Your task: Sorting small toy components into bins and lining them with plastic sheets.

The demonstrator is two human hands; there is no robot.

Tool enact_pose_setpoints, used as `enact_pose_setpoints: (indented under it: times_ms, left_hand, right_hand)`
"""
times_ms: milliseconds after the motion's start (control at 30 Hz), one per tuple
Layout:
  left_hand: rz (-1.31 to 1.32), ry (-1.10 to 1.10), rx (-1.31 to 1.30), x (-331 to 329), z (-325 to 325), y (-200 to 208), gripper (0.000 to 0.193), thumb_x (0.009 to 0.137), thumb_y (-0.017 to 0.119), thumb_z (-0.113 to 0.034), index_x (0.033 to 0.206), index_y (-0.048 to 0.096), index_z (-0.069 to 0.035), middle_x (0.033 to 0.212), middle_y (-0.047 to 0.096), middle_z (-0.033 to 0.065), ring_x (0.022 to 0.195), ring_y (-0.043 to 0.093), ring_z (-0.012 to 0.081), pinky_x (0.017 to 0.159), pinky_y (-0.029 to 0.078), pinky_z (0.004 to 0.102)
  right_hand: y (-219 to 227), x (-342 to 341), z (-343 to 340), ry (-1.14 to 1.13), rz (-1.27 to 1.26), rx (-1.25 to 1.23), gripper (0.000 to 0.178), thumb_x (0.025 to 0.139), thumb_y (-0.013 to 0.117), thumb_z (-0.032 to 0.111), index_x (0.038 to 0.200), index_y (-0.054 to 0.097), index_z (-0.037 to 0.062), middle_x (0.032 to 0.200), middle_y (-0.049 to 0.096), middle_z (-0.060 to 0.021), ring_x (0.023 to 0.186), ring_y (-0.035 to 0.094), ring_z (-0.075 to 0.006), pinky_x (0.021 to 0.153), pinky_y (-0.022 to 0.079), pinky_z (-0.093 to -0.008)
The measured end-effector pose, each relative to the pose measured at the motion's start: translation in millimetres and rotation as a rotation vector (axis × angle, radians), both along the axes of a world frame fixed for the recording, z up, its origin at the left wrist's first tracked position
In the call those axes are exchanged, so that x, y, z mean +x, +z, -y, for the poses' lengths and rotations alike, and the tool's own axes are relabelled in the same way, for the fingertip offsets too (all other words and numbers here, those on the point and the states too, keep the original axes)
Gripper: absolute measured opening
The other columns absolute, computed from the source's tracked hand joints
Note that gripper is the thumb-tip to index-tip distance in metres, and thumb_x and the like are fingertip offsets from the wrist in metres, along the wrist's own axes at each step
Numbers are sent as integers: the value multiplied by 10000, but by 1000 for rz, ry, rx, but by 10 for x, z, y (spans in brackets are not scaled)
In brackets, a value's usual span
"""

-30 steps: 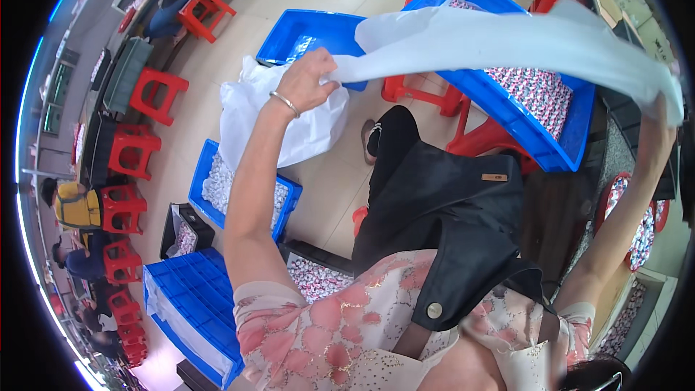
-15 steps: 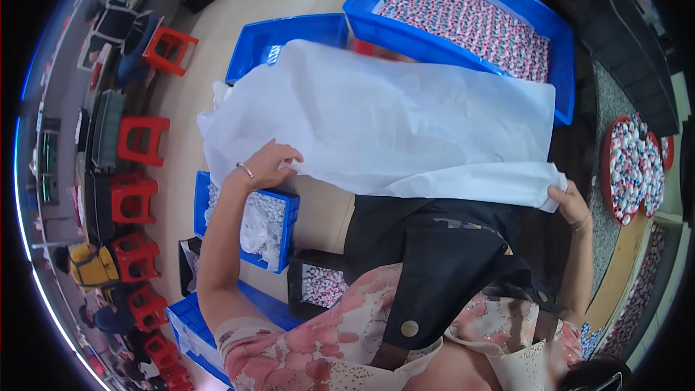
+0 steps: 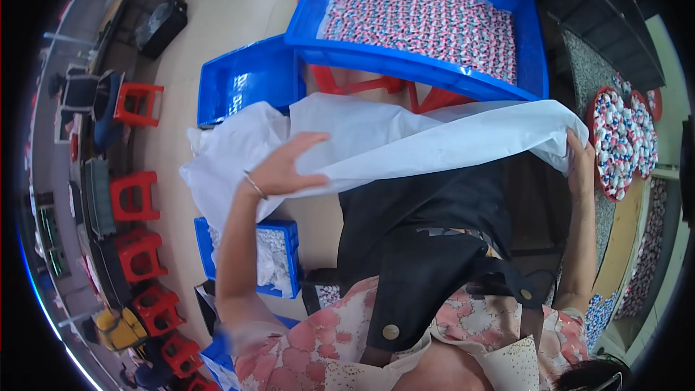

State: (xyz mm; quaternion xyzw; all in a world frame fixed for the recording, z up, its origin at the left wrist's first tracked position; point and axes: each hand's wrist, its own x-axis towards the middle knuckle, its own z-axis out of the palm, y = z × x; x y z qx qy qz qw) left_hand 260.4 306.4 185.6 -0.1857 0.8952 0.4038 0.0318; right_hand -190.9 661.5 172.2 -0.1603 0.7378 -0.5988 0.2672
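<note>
A thin white sheet (image 3: pixel 427 146) stretches across in front of my body, its near edge folded over and its left part bunched and hanging down. My right hand (image 3: pixel 580 159) is closed around the sheet's right end. At the left, my left hand (image 3: pixel 288 168) is over the sheet with thumb and fingers apart, gripping nothing. Just beyond the sheet, a large blue bin (image 3: pixel 405 58) holds rows of small pink, white and blue pieces (image 3: pixel 427 22) on a white liner.
An open blue bin (image 3: pixel 250 76) stands on the floor at the far left. Below the sheet is another blue bin (image 3: pixel 289 261) of white pieces. Red trays of pieces (image 3: pixel 615 145) sit on the right-hand counter. Red stools (image 3: pixel 135 195) line the left, near seated people.
My left hand has opened off the sheet's near edge and moved right and slightly up. The right hand has risen with its end, and the sheet is narrower and more folded.
</note>
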Motion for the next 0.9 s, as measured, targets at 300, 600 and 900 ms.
enact_pose_setpoints:
  times_ms: [300, 600, 900]
  left_hand:
    - [-56, -113, 53, -1284, -348, -111, 989, 633, 816, -400, 1424, 304, -98, 1181, 523, 160, 1166, 484, 331, 1024, 357, 376]
    - [-591, 92, -5, -1999, -65, 1192, 475, 735, 768, -243, 1087, 590, 22, 914, 625, 134, 901, 613, 232, 800, 476, 291]
    - [-1161, 740, 352, -614, 365, 1792, 225, 898, 618, -157, 1074, 625, -17, 1025, 650, 35, 913, 607, 135, 801, 475, 273]
  right_hand:
    - [614, 193, 590, 142, -186, 171, 277, 879, 603, 194, 1063, 619, -12, 945, 653, -28, 818, 601, -99, 737, 463, -236]
    - [1672, 851, 2116, 726, -816, -128, 371, 795, 662, 86, 1136, 573, -29, 1052, 625, -83, 963, 571, -124, 841, 452, -277]
    - [-194, 80, 2105, 374, -179, -307, 832, 791, 662, 283, 1465, 218, 79, 1473, 288, -175, 1388, 244, -282, 1129, 170, -428]
